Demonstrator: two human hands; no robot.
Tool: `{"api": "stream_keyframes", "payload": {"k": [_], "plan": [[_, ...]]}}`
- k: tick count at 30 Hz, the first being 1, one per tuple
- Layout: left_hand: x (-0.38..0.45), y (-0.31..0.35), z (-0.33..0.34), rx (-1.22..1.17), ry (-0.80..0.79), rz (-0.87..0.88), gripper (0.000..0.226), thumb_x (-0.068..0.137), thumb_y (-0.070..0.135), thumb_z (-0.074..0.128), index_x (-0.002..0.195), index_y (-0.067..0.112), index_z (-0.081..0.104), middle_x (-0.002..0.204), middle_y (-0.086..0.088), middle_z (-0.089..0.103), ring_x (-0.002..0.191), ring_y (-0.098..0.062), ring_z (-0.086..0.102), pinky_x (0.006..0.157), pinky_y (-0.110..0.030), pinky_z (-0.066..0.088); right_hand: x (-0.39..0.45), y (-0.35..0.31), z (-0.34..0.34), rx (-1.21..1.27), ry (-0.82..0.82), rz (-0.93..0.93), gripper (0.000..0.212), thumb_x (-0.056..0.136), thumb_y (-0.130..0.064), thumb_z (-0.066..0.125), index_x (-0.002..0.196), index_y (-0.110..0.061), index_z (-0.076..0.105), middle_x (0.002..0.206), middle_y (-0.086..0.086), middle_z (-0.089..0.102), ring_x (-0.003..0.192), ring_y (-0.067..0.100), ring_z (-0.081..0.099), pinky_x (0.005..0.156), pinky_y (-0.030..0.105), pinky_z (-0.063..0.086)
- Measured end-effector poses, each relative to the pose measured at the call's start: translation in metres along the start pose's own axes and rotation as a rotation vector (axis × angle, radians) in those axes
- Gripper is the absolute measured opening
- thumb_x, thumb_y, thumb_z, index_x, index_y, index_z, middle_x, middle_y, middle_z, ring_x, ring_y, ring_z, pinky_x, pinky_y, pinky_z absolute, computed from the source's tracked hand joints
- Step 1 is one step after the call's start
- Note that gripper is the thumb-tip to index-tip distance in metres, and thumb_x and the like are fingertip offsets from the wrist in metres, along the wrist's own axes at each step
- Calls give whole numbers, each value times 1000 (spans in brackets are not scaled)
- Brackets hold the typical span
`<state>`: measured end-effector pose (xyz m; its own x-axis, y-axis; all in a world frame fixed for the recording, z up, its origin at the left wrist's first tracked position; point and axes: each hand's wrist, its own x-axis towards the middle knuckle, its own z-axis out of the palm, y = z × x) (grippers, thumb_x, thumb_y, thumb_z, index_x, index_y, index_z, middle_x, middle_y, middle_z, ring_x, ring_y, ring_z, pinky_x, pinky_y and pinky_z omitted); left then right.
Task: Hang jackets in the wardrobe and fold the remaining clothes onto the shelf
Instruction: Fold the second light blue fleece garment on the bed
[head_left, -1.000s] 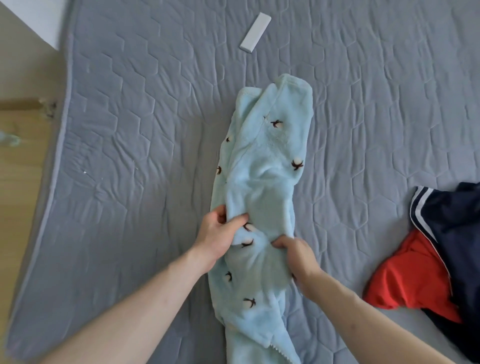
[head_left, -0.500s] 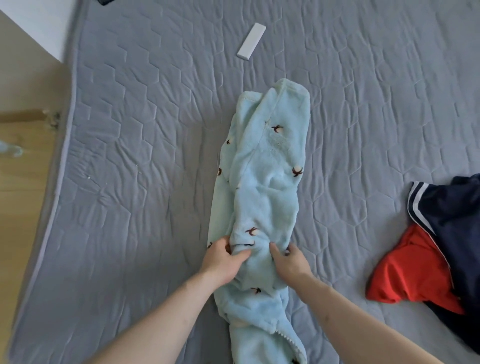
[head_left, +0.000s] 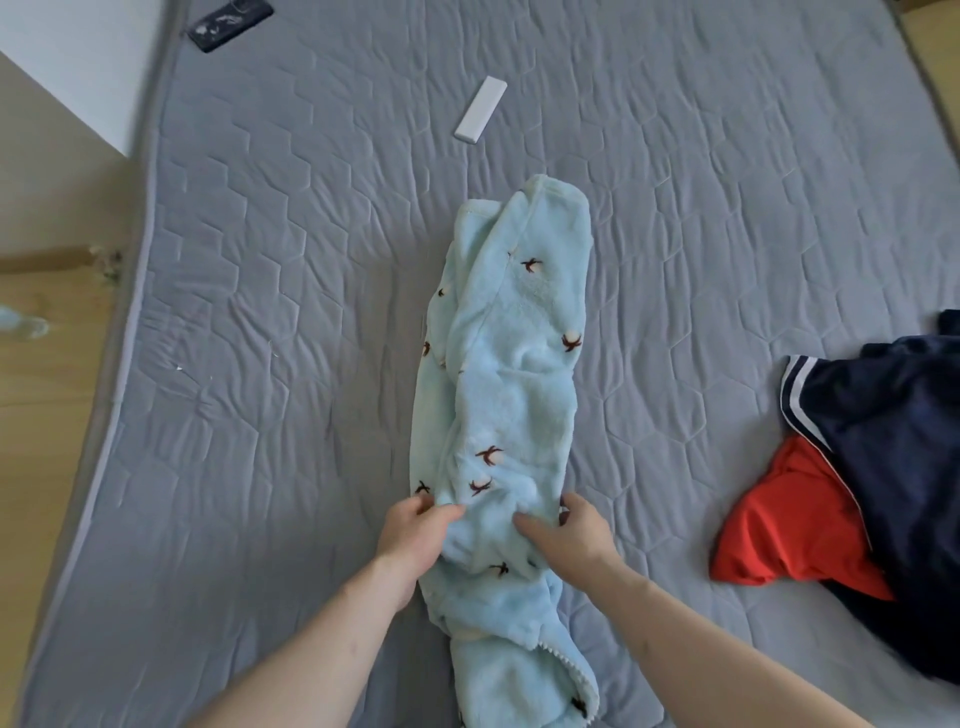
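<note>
A light blue fleece garment (head_left: 511, 395) with small dark bird-like marks lies folded into a long narrow strip down the middle of the grey quilted mattress (head_left: 270, 332). My left hand (head_left: 418, 532) pinches its left side near the lower third. My right hand (head_left: 569, 535) grips the right side at the same height, fingers pressed into the fleece. The garment's near end with a zipper edge runs toward the bottom of the view. A navy garment (head_left: 893, 457) with white stripes and a red garment (head_left: 784, 525) lie heaped at the right.
A white flat bar (head_left: 480, 115) lies on the mattress beyond the fleece. A dark phone (head_left: 229, 23) rests at the top left corner. Wooden floor (head_left: 36, 395) runs along the mattress's left edge, with a white furniture panel (head_left: 78, 57) above it.
Both hands have slid down the fleece toward me, from its middle to its lower third, keeping hold of the two sides. The view has tilted up, bringing the phone into sight.
</note>
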<state>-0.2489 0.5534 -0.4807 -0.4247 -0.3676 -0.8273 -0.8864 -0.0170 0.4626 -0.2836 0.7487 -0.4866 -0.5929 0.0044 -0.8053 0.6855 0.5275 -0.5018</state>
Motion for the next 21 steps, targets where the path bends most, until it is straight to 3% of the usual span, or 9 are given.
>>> {"api": "stream_keyframes", "payload": {"k": [2, 6, 10, 12, 15, 18, 19, 21], "plan": [[-1, -3, -1, -30, 53, 51, 13, 80, 18, 79, 92, 22, 76, 79, 7, 78, 78, -15, 76, 66, -30, 58, 0, 4, 0, -28, 54, -34, 18, 87, -39, 72, 86, -23, 64, 80, -10, 68, 66, 3, 62, 44, 10, 39], [-10, -6, -2, 42, 99, 125, 14, 81, 28, 82, 89, 28, 70, 72, 21, 73, 64, 4, 68, 48, -11, 46, -3, 5, 1, -53, 108, -54, 27, 93, -31, 62, 71, -16, 58, 65, -7, 59, 55, 8, 51, 40, 13, 33], [-9, 3, -6, 19, 78, 81, 32, 75, 36, 87, 96, 29, 64, 90, 13, 71, 78, -1, 67, 57, -16, 44, -8, 7, 0, -14, 142, -65, 15, 91, -35, 65, 80, -29, 58, 77, -15, 62, 66, 1, 57, 51, 18, 41], [-3, 8, -5, -31, 54, 57, 28, 77, 41, 83, 97, 29, 67, 94, 9, 73, 85, -5, 68, 63, -20, 46, -10, 9, -4, 14, 150, -58, 14, 88, -42, 69, 87, -35, 57, 84, -19, 63, 74, -2, 59, 59, 20, 45], [-4, 14, 2, -83, -19, 31, 18, 71, 27, 77, 87, 19, 72, 85, 0, 75, 86, -24, 69, 69, -29, 47, -5, 14, -5, 17, 40, 16, 19, 89, -34, 68, 76, -20, 67, 69, -10, 66, 63, 9, 60, 59, 24, 48], [-8, 18, 10, -167, -53, -35, 20, 48, 17, 55, 68, 13, 53, 64, 6, 55, 69, -21, 45, 63, -33, 33, -1, 11, -8, 109, -8, 50, 17, 87, -13, 56, 71, -10, 51, 64, 2, 49, 60, 15, 44, 50, 22, 35], [-8, 18, 10, -150, -80, -40, 23, 49, 17, 55, 71, 11, 54, 69, 4, 57, 72, -22, 46, 65, -34, 35, 0, 10, -11, 107, -9, 52, 15, 86, -11, 54, 72, -11, 50, 65, 2, 45, 60, 15, 40, 49, 22, 32], [-4, 15, 9, -19, -157, -29, 36, 59, 18, 58, 91, 4, 67, 98, -7, 71, 89, -28, 59, 76, -36, 45, 3, 13, -17, 20, -42, 67, 16, 88, -12, 54, 73, -9, 55, 64, 2, 49, 60, 14, 43, 53, 23, 35]]}}
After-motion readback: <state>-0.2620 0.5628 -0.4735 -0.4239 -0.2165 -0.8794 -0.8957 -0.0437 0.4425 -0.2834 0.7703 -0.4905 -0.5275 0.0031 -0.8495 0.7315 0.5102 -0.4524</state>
